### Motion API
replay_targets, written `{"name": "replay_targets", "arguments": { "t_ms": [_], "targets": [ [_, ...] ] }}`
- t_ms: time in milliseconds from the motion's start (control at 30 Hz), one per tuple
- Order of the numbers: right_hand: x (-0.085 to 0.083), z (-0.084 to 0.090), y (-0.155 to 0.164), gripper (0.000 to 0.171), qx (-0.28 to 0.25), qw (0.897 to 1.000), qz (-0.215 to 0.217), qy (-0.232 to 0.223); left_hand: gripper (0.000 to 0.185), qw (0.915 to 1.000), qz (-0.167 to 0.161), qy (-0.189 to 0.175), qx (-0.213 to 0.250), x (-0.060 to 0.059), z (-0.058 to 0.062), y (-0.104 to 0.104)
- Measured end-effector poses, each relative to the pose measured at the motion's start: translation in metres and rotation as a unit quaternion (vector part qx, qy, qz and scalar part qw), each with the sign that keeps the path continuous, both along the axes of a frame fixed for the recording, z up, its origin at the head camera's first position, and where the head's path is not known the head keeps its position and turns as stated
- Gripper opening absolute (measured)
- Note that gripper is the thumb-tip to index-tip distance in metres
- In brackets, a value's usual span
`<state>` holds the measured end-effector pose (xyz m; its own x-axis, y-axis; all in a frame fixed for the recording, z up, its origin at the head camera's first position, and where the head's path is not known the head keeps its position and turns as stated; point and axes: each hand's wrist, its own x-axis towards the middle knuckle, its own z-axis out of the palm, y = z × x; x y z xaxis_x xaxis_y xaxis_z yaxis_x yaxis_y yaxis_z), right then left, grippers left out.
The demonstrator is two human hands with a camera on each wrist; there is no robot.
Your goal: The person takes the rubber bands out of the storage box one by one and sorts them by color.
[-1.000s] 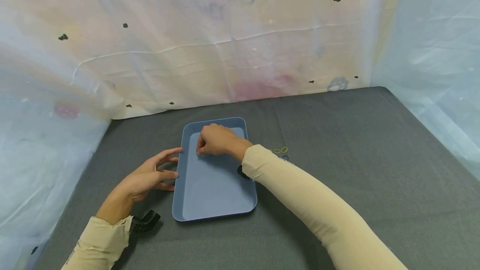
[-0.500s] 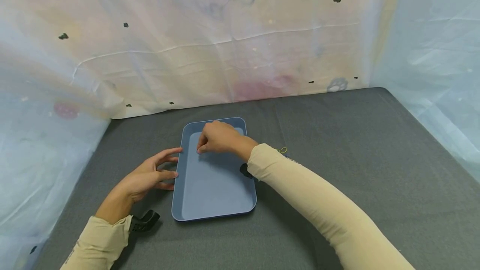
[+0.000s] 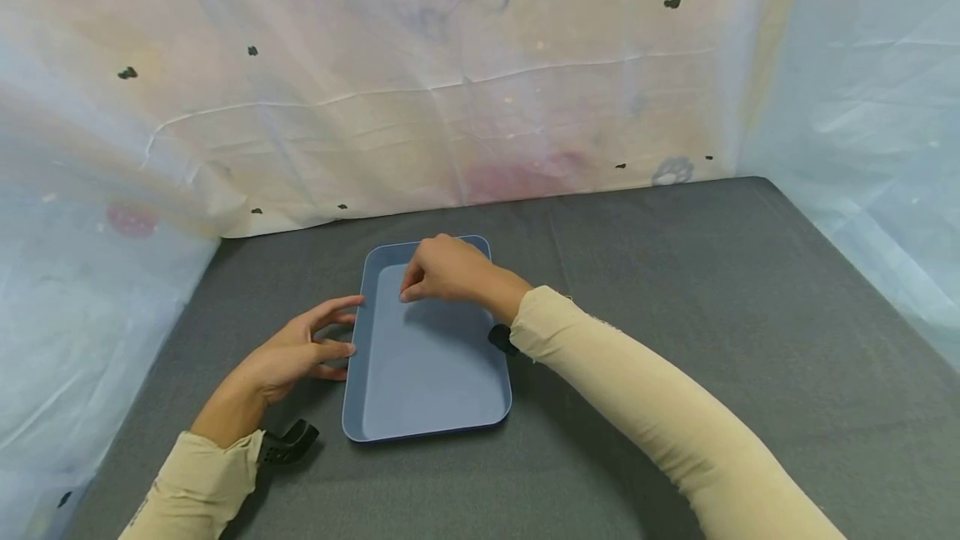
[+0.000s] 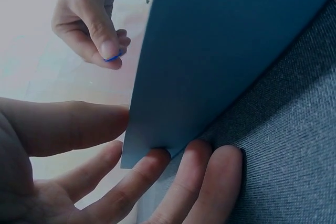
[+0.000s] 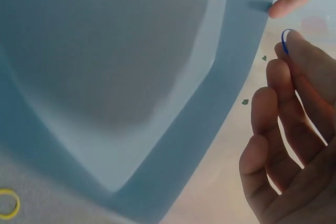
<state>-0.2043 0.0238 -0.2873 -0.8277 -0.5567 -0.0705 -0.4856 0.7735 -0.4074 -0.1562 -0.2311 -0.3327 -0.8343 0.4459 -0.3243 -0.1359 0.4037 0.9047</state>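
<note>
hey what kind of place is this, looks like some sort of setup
Probably a staged recording booth, not a home: a grey felt-covered table, pale plastic sheeting hung around it, and just a blue tray between the hands, the right hand pinching a small blue rubber band.

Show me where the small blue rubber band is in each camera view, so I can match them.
Head: not visible; it would be hidden in the right hand over the blue tray.
Left wrist: blue rubber band pinched at the right hand's fingertips, upper left.
Right wrist: a thin blue arc at a fingertip, upper right.
Shared landmark: the blue tray's rim.
</note>
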Motion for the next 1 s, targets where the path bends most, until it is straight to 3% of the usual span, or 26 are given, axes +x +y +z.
{"name": "replay_targets", "arguments": {
  "t_ms": [433, 1000],
  "targets": [
    [0.005, -0.003, 0.027, 0.013, -0.025, 1.000, 0.001, 0.006, 0.076, 0.9999, -0.006, 0.009, 0.003, 0.000, -0.001, -0.001],
    [0.017, 0.001, 0.056, 0.011, -0.048, 0.998, -0.049, -0.005, 0.076, 0.9998, -0.011, 0.013, 0.003, -0.001, -0.003, -0.003]
  ]
}}
